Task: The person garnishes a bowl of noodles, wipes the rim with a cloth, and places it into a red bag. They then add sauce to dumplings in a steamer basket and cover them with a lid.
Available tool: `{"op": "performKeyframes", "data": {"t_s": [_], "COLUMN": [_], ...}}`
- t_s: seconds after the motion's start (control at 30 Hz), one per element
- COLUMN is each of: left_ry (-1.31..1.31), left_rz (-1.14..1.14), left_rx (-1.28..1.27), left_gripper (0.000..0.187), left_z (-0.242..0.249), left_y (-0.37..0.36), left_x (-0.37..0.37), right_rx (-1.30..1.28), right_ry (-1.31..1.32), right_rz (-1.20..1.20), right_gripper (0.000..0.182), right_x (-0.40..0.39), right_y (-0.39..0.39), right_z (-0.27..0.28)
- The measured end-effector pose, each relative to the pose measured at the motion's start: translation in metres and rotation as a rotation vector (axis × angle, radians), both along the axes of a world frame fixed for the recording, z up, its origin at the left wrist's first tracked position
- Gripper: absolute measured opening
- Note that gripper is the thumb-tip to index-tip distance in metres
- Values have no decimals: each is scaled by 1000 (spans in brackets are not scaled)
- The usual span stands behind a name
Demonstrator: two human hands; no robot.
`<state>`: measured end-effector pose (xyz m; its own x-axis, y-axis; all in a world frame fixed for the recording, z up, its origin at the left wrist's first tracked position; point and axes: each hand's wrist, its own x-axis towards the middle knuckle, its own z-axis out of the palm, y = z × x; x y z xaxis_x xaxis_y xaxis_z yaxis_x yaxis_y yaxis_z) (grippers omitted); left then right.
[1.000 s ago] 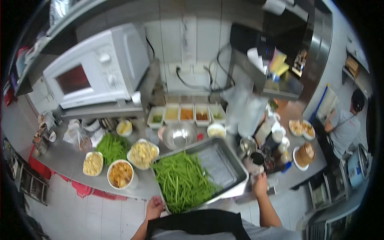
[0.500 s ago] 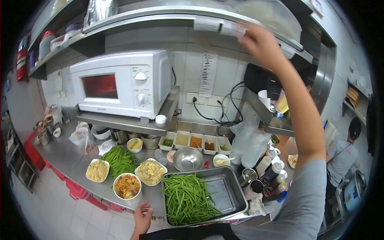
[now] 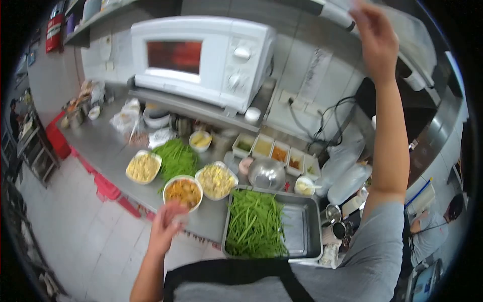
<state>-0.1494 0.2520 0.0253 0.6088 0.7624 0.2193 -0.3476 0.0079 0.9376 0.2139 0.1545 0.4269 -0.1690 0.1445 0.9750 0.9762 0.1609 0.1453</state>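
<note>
Raised at the upper right is my right hand (image 3: pixel 376 43), its blurred fingers stretched up beside the white paper slips (image 3: pixel 336 14) along the shelf edge. Nothing shows in its grasp. My left hand (image 3: pixel 167 226) hovers low at the counter's front edge, fingers loosely apart and nothing held. Its fingertips overlap the lower rim of a white bowl of orange-red food (image 3: pixel 183 193). Right of that bowl sits another of pale yellow food (image 3: pixel 216 180). A deep metal tray (image 3: pixel 302 231) holds a heap of cut green beans (image 3: pixel 254 221) in its left part.
A white microwave (image 3: pixel 201 60) stands on a metal shelf, lit red inside. More green beans (image 3: pixel 176 161) lie behind the bowls. A steel bowl (image 3: pixel 266 173), small ingredient tubs (image 3: pixel 279 151) and plastic bags (image 3: pixel 347 183) line the back. A person (image 3: pixel 430 231) is at far right.
The view has turned, shifting the counter rightward. My left hand has risen toward the orange-red bowl. My right hand stays high by the paper slips, its fingers now stretched further upward.
</note>
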Motion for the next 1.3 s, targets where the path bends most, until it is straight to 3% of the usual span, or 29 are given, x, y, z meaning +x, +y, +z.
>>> {"op": "performKeyframes", "data": {"t_s": [0.03,0.07,0.1,0.13,0.2,0.27,0.3,0.4,0.47,0.5,0.63,0.8,0.93,1.0,1.03,1.27,1.3], "left_ry": [-62,-102,-110,-65,-29,109,120,105,27,108,105,105,48,90,122,487,494], "left_rz": [-39,-84,-154,-228,-525,-815,-756,-525,-305,-308,-205,-121,-100,-44,36,742,747], "left_rx": [24,9,61,137,148,191,117,-71,-165,-123,5,70,-102,-171,-85,583,595], "left_gripper": [78,95,106,113,92,73,65,45,35,35,34,31,29,28,27,19,20], "left_z": [17,35,48,61,55,38,27,6,0,-3,-7,1,-8,-15,-20,-51,-60], "left_y": [4,8,14,15,21,17,13,-3,-19,-20,-32,-35,-34,-26,-17,97,110], "left_x": [12,25,36,45,59,67,69,71,67,63,56,47,42,33,29,18,22], "right_rx": [-397,-727,-937,-1213,-1328,-1282,-1255,-999,-838,-758,-735,-650,-511,-717,-815,-736,-748], "right_ry": [-113,-245,-460,-349,-286,-110,-29,689,822,883,621,436,334,817,1060,620,555], "right_rz": [306,417,364,561,876,865,852,705,590,529,269,198,283,318,330,365,350], "right_gripper": [11,8,7,17,13,15,16,22,26,28,33,28,22,21,20,16,16], "right_x": [-23,-50,-70,-85,-106,-110,-111,-102,-115,-123,-150,-159,-160,-170,-176,-180,-181], "right_y": [-7,-7,-10,-13,-11,-13,-14,-18,-25,-29,-30,-22,-15,-6,1,153,167], "right_z": [-41,-81,-122,-163,-233,-271,-287,-332,-351,-357,-365,-372,-388,-385,-383,-423,-428]}}
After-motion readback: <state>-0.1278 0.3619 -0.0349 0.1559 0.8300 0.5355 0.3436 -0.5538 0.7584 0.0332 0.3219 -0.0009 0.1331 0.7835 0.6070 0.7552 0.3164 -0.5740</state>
